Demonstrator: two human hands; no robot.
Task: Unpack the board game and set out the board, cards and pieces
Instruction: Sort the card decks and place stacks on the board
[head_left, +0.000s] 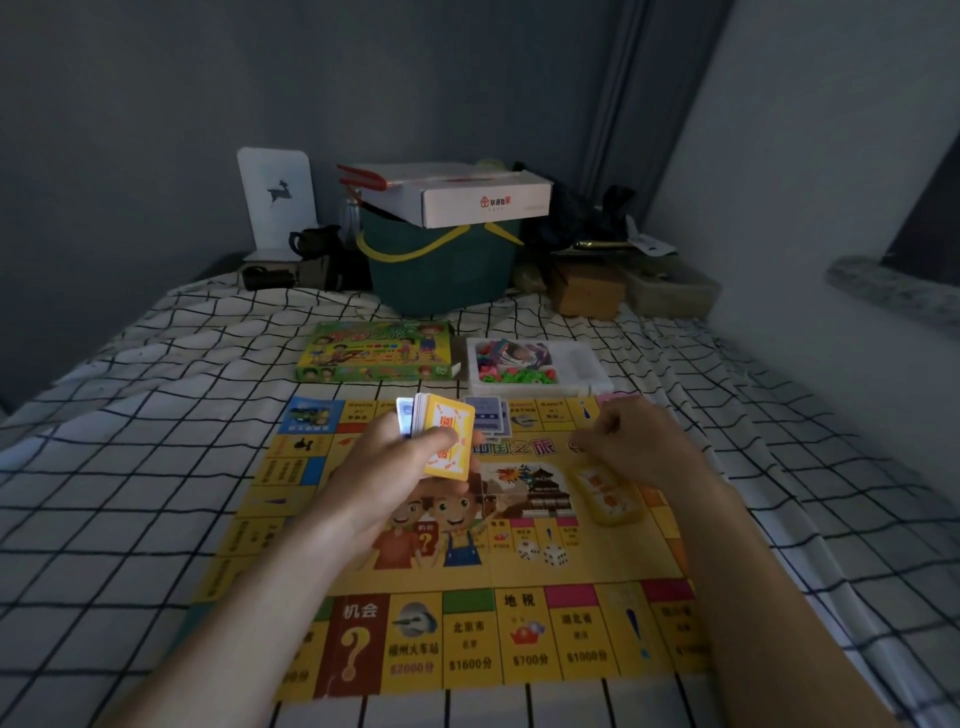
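Head view, near to far. Game board (467, 597): yellow, unfolded flat on a black-and-white checked bedsheet (130, 493), its near row of printed property squares facing the viewer and two dice printed near its centre. Left hand (395, 467): raised over the board's left centre, fingers and thumb curled round a deck of cards (441, 436) held upright, a yellow-backed card facing the camera and white card edges showing behind it. Right hand (639, 447): above the board's right centre, knuckles toward the camera and fingers curled under; whether the fingertips pinch anything cannot be told. Yellow card pile (605, 493): lying on the board just below and beside the right hand, blurred. Blue-backed cards (488, 415): a small pile on the board's far edge, partly hidden behind the held deck. Game box (374, 353): green, lying flat on the sheet just beyond the board's far left. White plastic tray (540, 366): just right of the box, holding small green and pink pieces and a few cards. Farthest, against the wall: a dark green basket (441, 270) with a white cardboard box (467, 200) resting on top, a white bookend (275, 202) to its left, and brown boxes (587, 291) to its right
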